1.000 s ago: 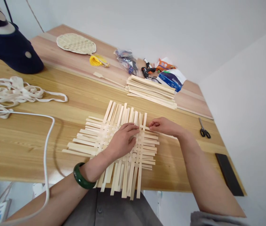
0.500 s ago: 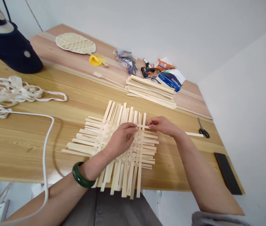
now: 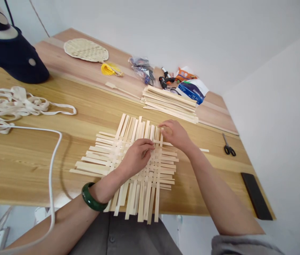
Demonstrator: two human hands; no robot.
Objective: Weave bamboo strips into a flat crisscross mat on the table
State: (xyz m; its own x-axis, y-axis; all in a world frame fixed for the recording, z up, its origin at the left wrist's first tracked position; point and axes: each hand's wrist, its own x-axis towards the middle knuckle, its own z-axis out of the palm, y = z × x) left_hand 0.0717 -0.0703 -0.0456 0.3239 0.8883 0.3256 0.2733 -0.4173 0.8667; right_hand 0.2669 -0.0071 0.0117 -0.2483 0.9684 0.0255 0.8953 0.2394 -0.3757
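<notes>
The right hand (image 3: 176, 134), which pinched the strip (image 3: 204, 150) half a second ago, has moved toward eleven o'clock, fingers and thumb now apart beside the mat's (image 3: 151, 173) one-o'clock slats, and the strip's three-o'clock end reaches less far out. The left hand (image 3: 136, 156) stays over the mat, fingertips close together, gripping or not I cannot tell. The mat lies at the table's (image 3: 189, 193) six-o'clock edge, overhanging it.
</notes>
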